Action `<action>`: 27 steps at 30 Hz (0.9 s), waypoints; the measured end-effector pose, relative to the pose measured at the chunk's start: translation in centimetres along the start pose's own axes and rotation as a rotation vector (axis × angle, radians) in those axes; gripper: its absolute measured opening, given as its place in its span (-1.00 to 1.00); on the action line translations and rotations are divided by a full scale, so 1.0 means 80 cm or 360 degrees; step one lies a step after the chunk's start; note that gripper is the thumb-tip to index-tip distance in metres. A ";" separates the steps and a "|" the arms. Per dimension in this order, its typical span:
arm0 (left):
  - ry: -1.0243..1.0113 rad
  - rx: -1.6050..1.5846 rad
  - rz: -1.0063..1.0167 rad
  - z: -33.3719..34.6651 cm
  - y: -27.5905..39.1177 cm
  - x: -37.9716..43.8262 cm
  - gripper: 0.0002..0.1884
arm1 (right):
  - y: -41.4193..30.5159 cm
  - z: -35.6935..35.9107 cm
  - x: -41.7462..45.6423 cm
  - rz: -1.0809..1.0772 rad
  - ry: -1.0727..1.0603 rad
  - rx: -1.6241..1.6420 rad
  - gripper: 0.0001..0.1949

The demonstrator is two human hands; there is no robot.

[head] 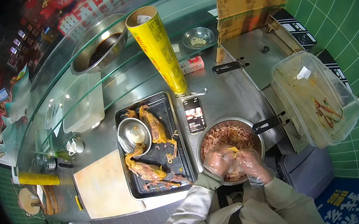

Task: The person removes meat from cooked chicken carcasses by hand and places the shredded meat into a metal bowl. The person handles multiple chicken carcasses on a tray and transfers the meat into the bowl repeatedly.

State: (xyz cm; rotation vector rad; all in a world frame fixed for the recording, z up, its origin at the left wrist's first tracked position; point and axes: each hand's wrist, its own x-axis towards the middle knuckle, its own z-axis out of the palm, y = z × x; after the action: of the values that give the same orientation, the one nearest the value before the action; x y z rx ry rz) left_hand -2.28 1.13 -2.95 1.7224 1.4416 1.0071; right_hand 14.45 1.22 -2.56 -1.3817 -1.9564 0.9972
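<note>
Over a round steel bowl (261,142) of shredded meat (225,135), both my hands wear clear plastic gloves. My left hand (219,160) and my right hand (250,162) meet at the fingertips on a small yellow piece of poultry skin (233,149). To the left, a dark baking tray (186,165) holds two picked poultry carcasses, one (154,129) towards the back and one (146,169) towards the front. A small steel bowl (135,135) also sits in the tray, beside the carcasses.
Behind the bowl lies a phone (194,115) with a lit screen. A yellow roll of cling film (160,53) stands upright near the glass shelf. A cutting board (102,186) is left of the tray. At right, a clear plastic tub (317,100) rests beside black-handled lids (268,124).
</note>
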 end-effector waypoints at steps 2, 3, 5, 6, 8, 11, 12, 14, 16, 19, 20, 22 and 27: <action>0.0067 0.0044 -0.0006 0.001 -0.008 0.000 -0.77 | -0.003 0.000 0.002 0.0013 -0.0025 -0.0006 -0.85; 0.0084 0.0038 -0.0012 -0.001 -0.013 0.001 -0.78 | -0.004 -0.002 0.001 0.0020 -0.0047 0.0040 -0.87; 0.0100 0.0032 -0.0088 -0.008 -0.018 0.001 -0.78 | -0.004 -0.006 0.000 0.0034 -0.0094 0.0134 -0.90; 0.0097 0.0029 -0.0154 -0.013 -0.016 0.004 -0.79 | 0.002 -0.005 -0.002 0.0020 -0.0036 0.0133 -0.92; 0.0014 -0.0021 -0.0167 -0.021 -0.026 0.004 -0.82 | 0.020 0.001 -0.006 -0.0010 0.0079 0.0129 -0.92; -0.0031 -0.0308 -0.0357 -0.022 -0.018 0.001 -0.82 | 0.019 -0.005 -0.005 0.0201 -0.0050 0.0256 -0.89; -0.0051 -0.0326 -0.0366 -0.022 -0.014 0.000 -0.83 | 0.014 -0.006 -0.004 0.0183 -0.0024 0.0426 -0.88; -0.0094 -0.0362 -0.0385 -0.018 -0.007 -0.002 -0.84 | 0.000 -0.003 -0.001 0.0145 0.0032 0.0764 -0.86; -0.0005 -0.0570 -0.0450 -0.002 -0.018 -0.009 -0.85 | -0.005 -0.001 0.000 0.0295 -0.0011 0.0912 -0.84; -0.0018 -0.0875 -0.0503 -0.004 -0.005 -0.008 -0.89 | -0.008 -0.002 0.003 0.0465 -0.0035 0.0973 -0.81; -0.0017 -0.1097 -0.0582 -0.003 0.000 -0.008 -0.89 | -0.008 -0.002 0.004 0.0512 -0.0038 0.0967 -0.80; -0.0040 -0.1300 -0.0650 -0.003 0.000 -0.010 -0.89 | -0.018 -0.002 0.004 0.0595 -0.0021 0.0975 -0.80; -0.0109 -0.0910 -0.0481 -0.009 0.018 -0.008 -0.85 | 0.016 0.011 0.002 0.0717 -0.0217 0.1499 -0.76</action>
State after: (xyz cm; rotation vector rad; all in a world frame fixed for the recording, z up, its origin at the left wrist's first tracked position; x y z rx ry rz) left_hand -2.25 0.28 -1.45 1.0822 1.1736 1.0506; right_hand 14.45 1.44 -4.11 -1.1831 -0.9610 1.9226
